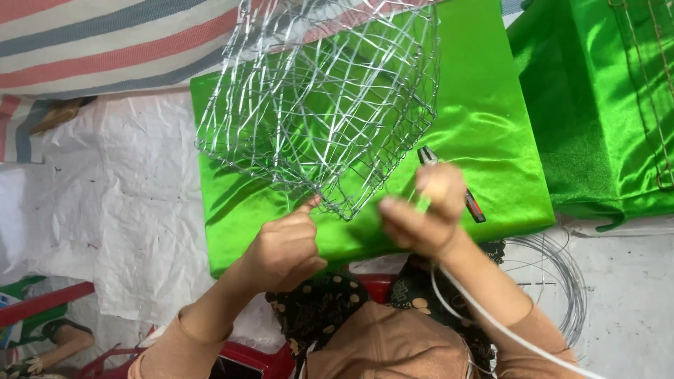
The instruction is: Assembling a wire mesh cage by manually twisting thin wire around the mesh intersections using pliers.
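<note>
Left of the left hand (284, 249) lies crumpled white sheeting (119, 203) with open floor, and farther left a striped cloth (91, 42) bunches along the top edge; a red plastic stool (42, 302) sits low at the left border. The left hand is curled into a loose fist, thumb and forefinger pinched together on the lower rim of a wire mesh basket (323, 98). That basket rises above and ahead of both hands, tilted, its bottom corner hanging just between them over a green satin-covered block (491, 112). The block's near edge runs just beyond the knuckles. The right hand (421, 214) is blurred; its fingers are bunched, but I cannot tell whether they grip anything. Just past it, pliers (449, 182) with a red-and-black handle lie on the green satin, partly hidden by the fingers. Right of that hand, a coil of bare wire (562, 274) rests on the floor, and more green satin (604, 105) fills the upper right corner.
</note>
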